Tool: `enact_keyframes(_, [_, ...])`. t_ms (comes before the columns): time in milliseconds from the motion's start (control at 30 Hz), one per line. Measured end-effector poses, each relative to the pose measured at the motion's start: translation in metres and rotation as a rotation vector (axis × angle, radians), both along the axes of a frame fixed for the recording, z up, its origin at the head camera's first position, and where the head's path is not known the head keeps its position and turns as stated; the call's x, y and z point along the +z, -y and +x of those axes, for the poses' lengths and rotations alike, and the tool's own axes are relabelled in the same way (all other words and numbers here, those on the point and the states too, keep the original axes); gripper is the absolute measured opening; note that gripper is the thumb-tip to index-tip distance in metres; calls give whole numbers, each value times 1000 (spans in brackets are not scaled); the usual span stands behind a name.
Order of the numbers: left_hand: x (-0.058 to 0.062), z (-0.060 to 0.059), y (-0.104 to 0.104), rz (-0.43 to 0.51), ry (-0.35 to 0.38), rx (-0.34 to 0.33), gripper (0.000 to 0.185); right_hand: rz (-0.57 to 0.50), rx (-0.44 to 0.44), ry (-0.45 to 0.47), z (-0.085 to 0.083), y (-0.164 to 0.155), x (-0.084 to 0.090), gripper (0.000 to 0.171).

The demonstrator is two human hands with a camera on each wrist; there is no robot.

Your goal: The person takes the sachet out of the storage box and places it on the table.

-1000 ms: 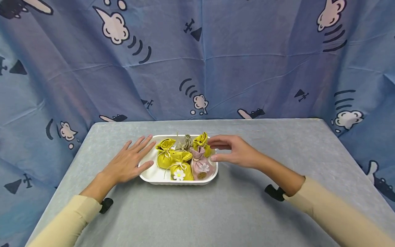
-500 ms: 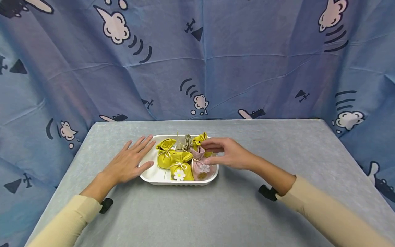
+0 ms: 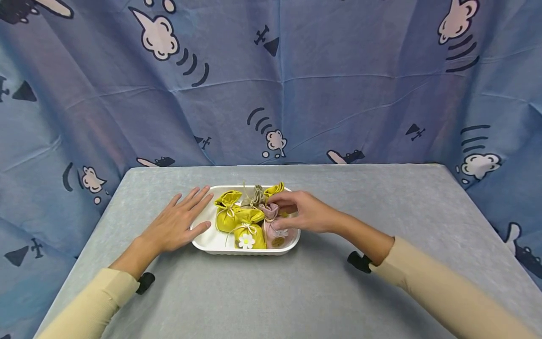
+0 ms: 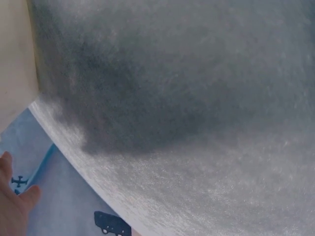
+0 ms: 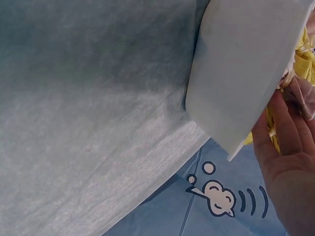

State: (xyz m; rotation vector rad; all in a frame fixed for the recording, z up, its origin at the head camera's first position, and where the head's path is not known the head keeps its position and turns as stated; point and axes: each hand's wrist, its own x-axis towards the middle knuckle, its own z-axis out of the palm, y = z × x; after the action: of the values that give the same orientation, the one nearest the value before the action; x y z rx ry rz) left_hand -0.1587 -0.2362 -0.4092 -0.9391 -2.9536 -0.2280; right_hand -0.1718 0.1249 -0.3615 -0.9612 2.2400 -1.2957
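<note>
pink pouch (image 3: 274, 229) stands upright, tied neck pinched by right hand (image 3: 306, 212).

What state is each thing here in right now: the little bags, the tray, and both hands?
pink bag: tied shut, upright in the tray, neck pinched by the right hand.
yellow daisy bag: tied shut, upright, untouched.
yellow bag behind it: tied shut, untouched.
beige bag: tied, at the back.
white tray: flat on the table, holding the bags.
left hand: fingers straight, resting against the tray's edge.
right hand: fingers curled on the pink bag.

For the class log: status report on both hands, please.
Left hand flat, steadying tray. Right hand pinching pink pouch neck. Yellow pouches crowd alongside.
</note>
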Motion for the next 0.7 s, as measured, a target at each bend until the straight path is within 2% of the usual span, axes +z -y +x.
enact_keyframes(267, [1, -1, -2, -2, 5, 8, 73, 25, 20, -26, 1, 9, -4, 57])
enact_keyframes(700, [0, 0, 0, 0, -1, 7, 72, 90, -11, -68, 2, 13, -7, 52])
